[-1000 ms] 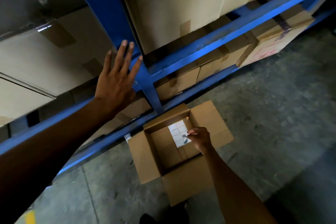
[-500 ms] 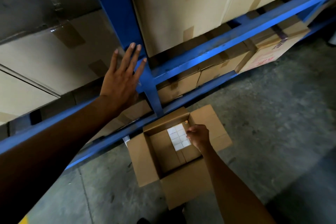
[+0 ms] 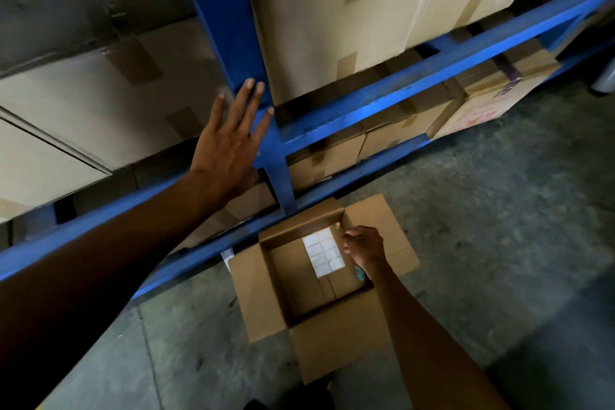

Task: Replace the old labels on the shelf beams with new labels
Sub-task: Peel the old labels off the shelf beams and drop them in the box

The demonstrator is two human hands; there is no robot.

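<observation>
My left hand (image 3: pixel 229 143) is open, fingers spread, flat against the shelf front where the blue upright (image 3: pixel 226 10) meets the blue shelf beam (image 3: pixel 399 96). No label shows on the beam. On the floor below stands an open cardboard box (image 3: pixel 263 296) with a sheet of white labels (image 3: pixel 322 251) lying inside it. My right hand (image 3: pixel 364 246) reaches into the box, fingers curled and pinched at the sheet's upper right edge. Whether a label is between the fingertips is hidden.
Taped cardboard cartons (image 3: pixel 332 27) fill the shelves above and below the beam. A lower blue beam (image 3: pixel 349 176) runs just behind the open box. Grey concrete floor (image 3: pixel 499 210) spreads to the right. A small teal item (image 3: pixel 359 273) lies in the box under my right wrist.
My right hand has slid from the lower right of the label sheet up to its upper right edge. My left hand has stayed spread on the shelf; the view shifted slightly.
</observation>
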